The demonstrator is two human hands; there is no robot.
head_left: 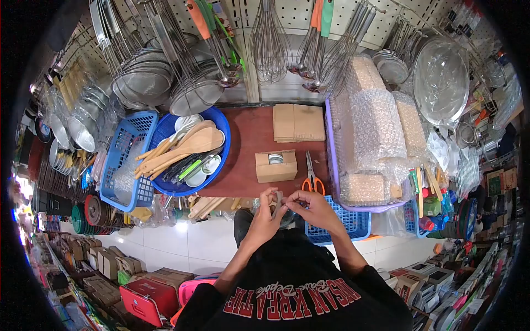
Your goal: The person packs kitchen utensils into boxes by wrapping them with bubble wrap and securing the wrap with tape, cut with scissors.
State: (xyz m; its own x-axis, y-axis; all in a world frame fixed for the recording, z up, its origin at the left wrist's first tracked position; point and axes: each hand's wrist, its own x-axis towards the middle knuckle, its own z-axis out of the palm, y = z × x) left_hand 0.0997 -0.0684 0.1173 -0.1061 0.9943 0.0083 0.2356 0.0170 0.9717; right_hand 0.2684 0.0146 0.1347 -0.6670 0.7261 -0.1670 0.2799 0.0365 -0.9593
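Observation:
Close to my body, just off the table's front edge, my left hand (pixel 265 219) is closed around a greyish, ring-shaped thing that looks like a roll of tape (pixel 278 202). Fingers of my right hand (pixel 314 209) pinch at its right side; what exactly they grip is too small to make out. Ahead of both hands stands an open small cardboard box (pixel 276 174) with a round whitish item (pixel 275 159) inside. Orange-handled scissors (pixel 313 179) lie to the right of that box, blades pointing away. Behind is a stack of flat brown cardboard (pixel 298 123).
A blue basin (pixel 225 165) of wooden spoons (pixel 193 140) and a blue basket (pixel 113 187) stand left. On the right, a purple basket (pixel 333 146) holds bubble-wrapped boxes (pixel 378 127). Whisks (pixel 269 47) and strainers (pixel 142 83) hang behind. A lower blue basket (pixel 353 225) is near my right forearm.

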